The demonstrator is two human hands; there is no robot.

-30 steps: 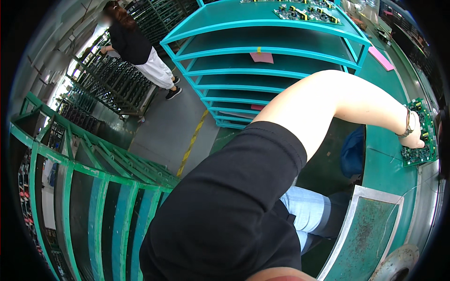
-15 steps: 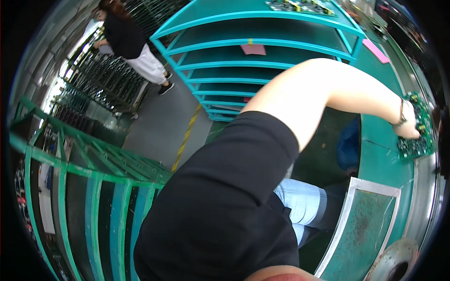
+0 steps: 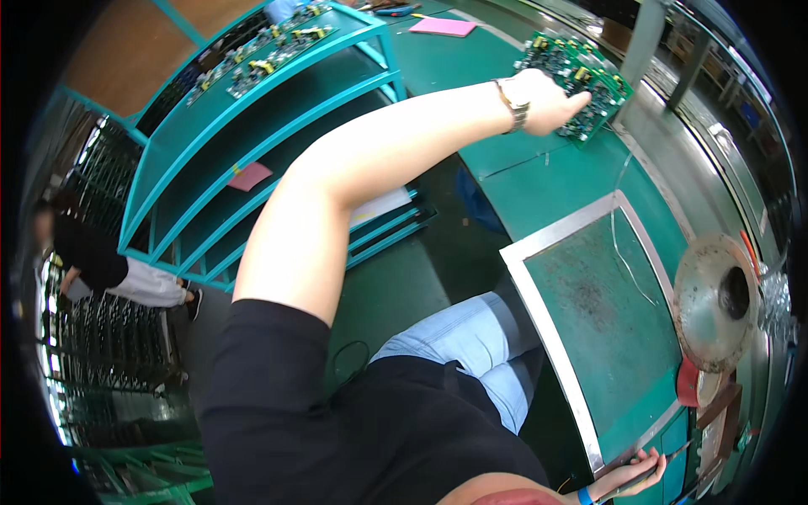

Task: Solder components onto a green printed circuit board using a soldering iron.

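Observation:
My left arm reaches across the bench, and my left hand (image 3: 543, 101), with a watch at the wrist, is closed at the near edge of a green circuit board (image 3: 604, 84) crowded with parts. Its thumb side lies over the board, and some fingers are hidden. At the lower right, my right hand (image 3: 633, 478) has a blue band at the wrist. Its fingers close around a slim, dark, pointed tool (image 3: 627, 486), whose exact kind I cannot make out. Between the hands lies a metal-framed green panel (image 3: 551, 353) with a stained middle.
A round metal dish (image 3: 692, 316) with a dark centre and a red tape roll (image 3: 688, 383) stand beyond the panel. On the left, a teal shelf rack (image 3: 181, 181) carries several circuit boards (image 3: 273, 63). Pink paper (image 3: 443, 27) lies on the bench. Another person (image 3: 93, 252) stands far left.
The view has swung toward the bench, so the rack and the other person sit further left. My left hand stays at the circuit board. My right hand with the slim tool has come into view.

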